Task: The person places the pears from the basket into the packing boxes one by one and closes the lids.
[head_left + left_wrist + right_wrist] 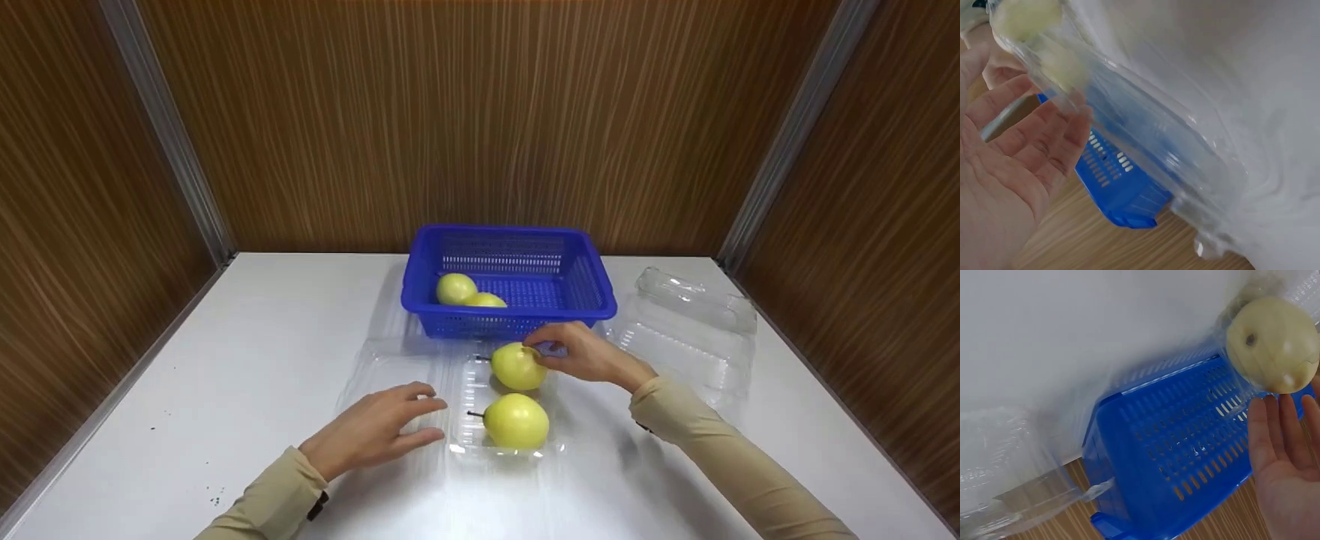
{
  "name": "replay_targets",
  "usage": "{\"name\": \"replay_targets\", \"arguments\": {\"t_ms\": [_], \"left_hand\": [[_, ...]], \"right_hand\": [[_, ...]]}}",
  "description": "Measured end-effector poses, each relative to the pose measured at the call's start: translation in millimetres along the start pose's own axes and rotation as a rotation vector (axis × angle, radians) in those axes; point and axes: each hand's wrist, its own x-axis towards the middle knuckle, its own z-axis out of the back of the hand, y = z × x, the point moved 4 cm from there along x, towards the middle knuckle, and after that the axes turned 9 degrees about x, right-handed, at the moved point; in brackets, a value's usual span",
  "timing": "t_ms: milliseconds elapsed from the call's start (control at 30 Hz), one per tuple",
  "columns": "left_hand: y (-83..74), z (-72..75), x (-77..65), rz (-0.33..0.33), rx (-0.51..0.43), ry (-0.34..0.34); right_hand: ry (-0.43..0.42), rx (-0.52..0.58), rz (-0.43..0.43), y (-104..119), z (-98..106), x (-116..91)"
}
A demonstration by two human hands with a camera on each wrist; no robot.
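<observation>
In the head view, two yellow pears lie one behind the other in a clear plastic clamshell box (465, 442). My right hand (589, 354) touches the right side of the rear pear (517, 367) with its fingertips. In the right wrist view, its fingers (1292, 433) are fairly straight, their tips against that pear (1275, 343). The front pear (516, 421) has its stem toward my left hand (382, 426). That hand hovers over the box's left half, fingers spread and holding nothing; in the left wrist view its palm (999, 191) faces the clear plastic.
Behind the box stands a blue perforated basket (517, 311) with two pears (456, 288) at its left. Another open clear plastic box (686, 337) lies to the right. Wood-patterned panels (480, 127) enclose the white table (247, 360) at the back and sides.
</observation>
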Motion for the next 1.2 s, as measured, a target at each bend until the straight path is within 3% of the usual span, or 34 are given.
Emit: {"name": "replay_targets", "arguments": {"t_ms": [200, 367, 600, 800, 900, 1067, 1200], "left_hand": [[15.8, 0.3, -5.9, 0.048, 0.016, -0.005], [30.2, -0.8, -10.8, 0.053, 0.087, -0.084], [54.0, -3.3, -18.7, 0.216, 0.153, -0.135], [64.7, -4.0, -28.2, 0.392, 0.070, -0.054], [68.3, -4.3, -32.3, 0.464, -0.001, 0.008], [73.4, -4.9, -33.9, 0.515, -0.101, 0.092], [78.4, -3.4, -32.8, 0.532, -0.143, 0.083]], "right_hand": [[-0.064, -0.075, 0.039, -5, -1, -8], [-0.119, -0.109, 0.001, -8, -5, -16], [-0.189, -0.055, -0.134, -13, -9, -25], [-0.208, 0.119, -0.287, -14, -20, -31], [-0.212, 0.171, -0.323, -12, -28, -33], [-0.216, 0.237, -0.352, -8, -36, -36], [-0.220, 0.292, -0.404, -10, -37, -36]]}}
